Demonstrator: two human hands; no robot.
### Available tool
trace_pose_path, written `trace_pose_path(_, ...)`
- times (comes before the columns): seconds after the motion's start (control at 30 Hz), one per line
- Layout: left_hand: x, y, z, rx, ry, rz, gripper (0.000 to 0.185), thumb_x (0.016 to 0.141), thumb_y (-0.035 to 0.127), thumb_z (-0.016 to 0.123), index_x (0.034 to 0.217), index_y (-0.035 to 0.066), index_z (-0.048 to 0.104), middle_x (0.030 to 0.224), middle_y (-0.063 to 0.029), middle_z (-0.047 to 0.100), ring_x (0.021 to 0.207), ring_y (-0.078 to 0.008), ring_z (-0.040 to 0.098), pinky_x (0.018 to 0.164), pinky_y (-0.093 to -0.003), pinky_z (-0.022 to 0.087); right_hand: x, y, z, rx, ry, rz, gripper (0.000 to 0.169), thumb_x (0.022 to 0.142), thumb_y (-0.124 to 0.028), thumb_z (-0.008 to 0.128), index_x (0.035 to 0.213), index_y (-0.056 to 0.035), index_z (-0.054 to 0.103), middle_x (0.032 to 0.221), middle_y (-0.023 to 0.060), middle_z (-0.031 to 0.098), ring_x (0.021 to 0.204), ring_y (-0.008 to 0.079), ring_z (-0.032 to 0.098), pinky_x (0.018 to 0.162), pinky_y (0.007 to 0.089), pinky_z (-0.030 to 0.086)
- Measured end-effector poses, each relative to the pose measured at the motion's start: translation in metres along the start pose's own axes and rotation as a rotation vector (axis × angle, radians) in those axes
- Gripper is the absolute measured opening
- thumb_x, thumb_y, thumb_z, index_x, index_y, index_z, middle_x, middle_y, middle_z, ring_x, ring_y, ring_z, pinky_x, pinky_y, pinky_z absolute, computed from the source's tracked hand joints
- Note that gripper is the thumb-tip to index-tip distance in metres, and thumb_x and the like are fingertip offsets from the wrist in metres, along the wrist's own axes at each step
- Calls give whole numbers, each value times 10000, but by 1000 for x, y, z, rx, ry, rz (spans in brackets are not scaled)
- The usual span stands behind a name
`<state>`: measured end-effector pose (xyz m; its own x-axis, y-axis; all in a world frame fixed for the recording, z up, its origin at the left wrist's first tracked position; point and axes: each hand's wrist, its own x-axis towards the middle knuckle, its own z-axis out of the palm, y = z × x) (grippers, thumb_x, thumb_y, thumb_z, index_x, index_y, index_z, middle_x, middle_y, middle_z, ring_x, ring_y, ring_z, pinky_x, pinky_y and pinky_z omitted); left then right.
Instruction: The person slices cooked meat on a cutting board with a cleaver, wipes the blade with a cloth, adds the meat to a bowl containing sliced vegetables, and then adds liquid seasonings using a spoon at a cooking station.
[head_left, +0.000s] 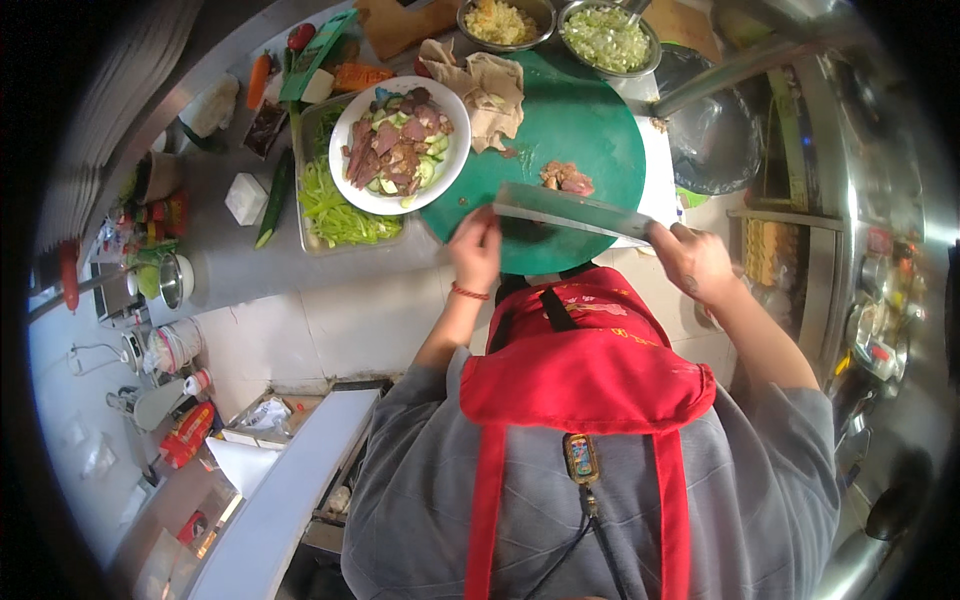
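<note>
My right hand (694, 262) grips the handle of a broad cleaver (570, 211), held over the near part of a round green cutting board (600, 112). The blade reaches leftward and is blurred. My left hand (478, 244), slightly blurred, is at the blade's far end; whether its fingers touch or pinch the steel is unclear. Just beyond the blade lies a small heap of cut cooked meat (568, 178). A white plate (459, 161) of sliced meat (390, 142) and cucumber slices (427, 171) overlaps the board's left side.
Crumpled brown paper (491, 90) lies on the board. Metal bowls of chopped yellow food (501, 21) and chopped green onion (606, 37) stand behind. Left are a tray of sliced green peppers (337, 206), a cucumber (276, 195) and a green grater (319, 56). A metal post (720, 79) rises right.
</note>
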<state>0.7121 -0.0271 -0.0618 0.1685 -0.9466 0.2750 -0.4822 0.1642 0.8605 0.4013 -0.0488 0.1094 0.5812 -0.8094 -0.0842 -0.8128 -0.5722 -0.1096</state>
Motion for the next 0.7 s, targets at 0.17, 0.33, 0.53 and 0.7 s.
trace_pose_path(0.17, 33, 33, -23, -238, -52, -49, 178, 898, 76, 584, 1041, 2, 661, 1021, -125, 659, 898, -199, 642, 810, -318, 516, -15, 29, -11, -137, 164, -112, 169, 757, -137, 603, 909, -134, 530, 684, 31, 512, 632, 215, 590, 555, 360, 465)
trace_pose_path(0.33, 72, 74, 15, -200, -388, 56, 238, 865, 128, 616, 1064, 4, 654, 1086, -166, 642, 990, -295, 630, 836, -358, 503, -27, 38, 1, -16, 171, -66, 185, 722, -189, 653, 864, -126, 552, 696, 33, 514, 691, 204, 580, 592, 371, 456)
trace_pose_path(0.53, 90, 9, 54, 283, -179, 183, 286, 824, 100, 620, 1095, 8, 606, 1117, -169, 582, 1048, -361, 538, 936, -423, 429, -91, 29, 93, 1206, 105, 976, 348, 896, -269, 659, 636, -64, 549, 501, -26, 507, 410, 67, 460, 385, 238, 330)
trace_pose_path(0.7, 70, 11, 54, 244, -315, 233, 186, 809, 105, 615, 969, 12, 599, 1042, -165, 560, 1008, -353, 509, 886, -434, 414, -73, 3, 159, 1507, 217, 1096, 284, 893, -248, 660, 720, -79, 511, 505, -11, 483, 387, 74, 421, 370, 232, 315)
